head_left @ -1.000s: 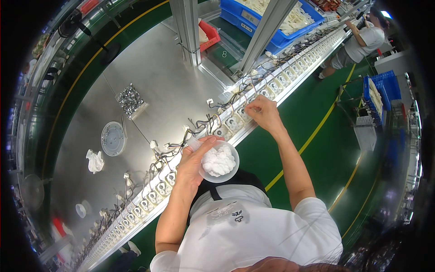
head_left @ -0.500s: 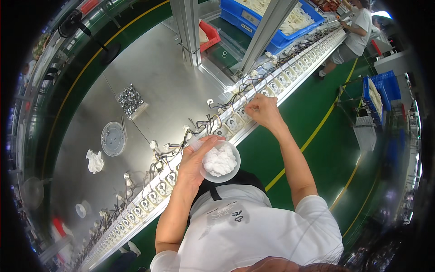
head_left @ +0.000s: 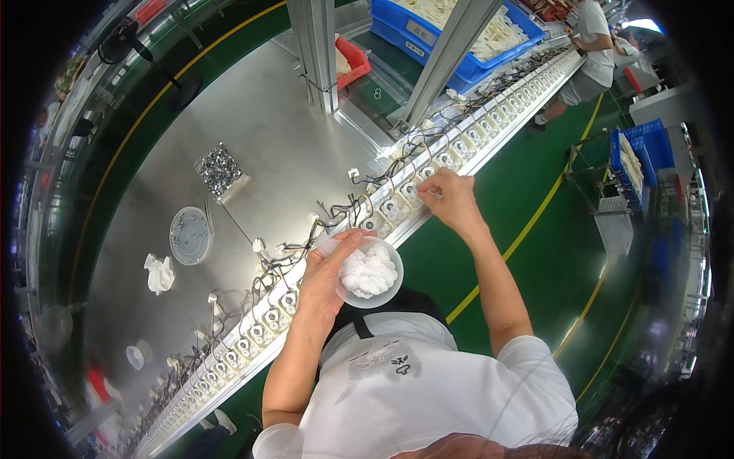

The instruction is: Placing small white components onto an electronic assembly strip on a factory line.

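My left hand (head_left: 327, 269) is wrapped round the side of a round translucent plastic cup (head_left: 388, 297). In it sits a heap of soft white lumpy material (head_left: 369, 273). My right hand (head_left: 453, 200) is closed in a pinch just over a long row of small cream-coloured housings (head_left: 394, 209) with dark round centres. Whatever the fingertips hold, if anything, is too small to make out. Dark wires with white connectors (head_left: 353, 174) trail from the housings along the table side of the row.
A metal table (head_left: 252, 115) carries a pile of small metal parts (head_left: 221, 172), a clear round dish (head_left: 191, 236) and a crumpled white cloth (head_left: 159, 274). Metal posts (head_left: 314, 57), a red bin (head_left: 353, 64) and blue crates (head_left: 401, 32) stand beyond. Another person (head_left: 592, 53) stands far right.
My right hand has shifted slightly down and to the right, staying pinched near the row. The cup in my left hand has barely moved.
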Tool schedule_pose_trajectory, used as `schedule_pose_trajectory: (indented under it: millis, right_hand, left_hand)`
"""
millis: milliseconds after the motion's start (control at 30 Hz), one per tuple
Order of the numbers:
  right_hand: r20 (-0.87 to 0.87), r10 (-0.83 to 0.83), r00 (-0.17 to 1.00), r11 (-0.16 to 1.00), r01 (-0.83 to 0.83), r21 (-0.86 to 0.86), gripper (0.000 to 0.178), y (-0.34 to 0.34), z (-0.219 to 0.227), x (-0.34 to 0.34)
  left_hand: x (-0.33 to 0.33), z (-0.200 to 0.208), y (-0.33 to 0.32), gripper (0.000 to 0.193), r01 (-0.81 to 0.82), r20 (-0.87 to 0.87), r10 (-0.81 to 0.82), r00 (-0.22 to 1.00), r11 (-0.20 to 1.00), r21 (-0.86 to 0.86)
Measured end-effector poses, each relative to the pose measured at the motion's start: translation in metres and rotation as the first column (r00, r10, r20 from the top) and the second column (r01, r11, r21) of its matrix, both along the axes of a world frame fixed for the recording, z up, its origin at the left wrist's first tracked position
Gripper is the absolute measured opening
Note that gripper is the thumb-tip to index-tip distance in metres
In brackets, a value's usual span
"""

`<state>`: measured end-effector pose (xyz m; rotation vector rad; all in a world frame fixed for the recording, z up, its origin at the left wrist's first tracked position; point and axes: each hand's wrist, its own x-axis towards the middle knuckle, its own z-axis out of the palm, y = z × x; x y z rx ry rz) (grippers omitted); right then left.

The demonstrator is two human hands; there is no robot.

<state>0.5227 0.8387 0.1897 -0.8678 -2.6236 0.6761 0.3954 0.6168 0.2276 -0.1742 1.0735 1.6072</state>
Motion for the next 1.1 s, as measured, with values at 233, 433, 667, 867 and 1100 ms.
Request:
schedule_pose_trajectory:
  millis: [233,433,667,867,1100]
  right_hand:
    - [0.051,-0.019,0.999,1.0,0.02,-0.011,0.007,-0.003,-0.004,-0.003]
    - [0.116,-0.027,0.993,1.0,0.026,0.015,0.005,-0.002,-0.004,-0.009]
    - [0.277,-0.06,0.959,0.97,-0.009,0.242,0.005,0.002,-0.01,-0.027]
    - [0.231,-0.059,0.971,0.967,-0.001,0.255,0.006,-0.002,-0.013,-0.018]
    - [-0.004,-0.136,0.991,0.989,0.136,0.054,0.006,-0.027,0.012,0.009]
  left_hand:
    - [0.001,-0.004,-0.005,0.027,-0.029,0.008,0.029,1.0,0.999,0.016]
    - [0.003,-0.002,-0.007,0.027,-0.051,0.016,0.051,0.999,0.998,0.024]
    - [0.005,0.003,-0.006,0.028,-0.023,0.007,0.023,1.0,0.999,0.029]
    - [0.007,0.004,-0.013,0.03,-0.031,0.003,0.031,1.0,0.999,0.037]
    - [0.008,-0.007,-0.028,0.032,-0.103,-0.002,0.103,0.995,0.994,0.043]
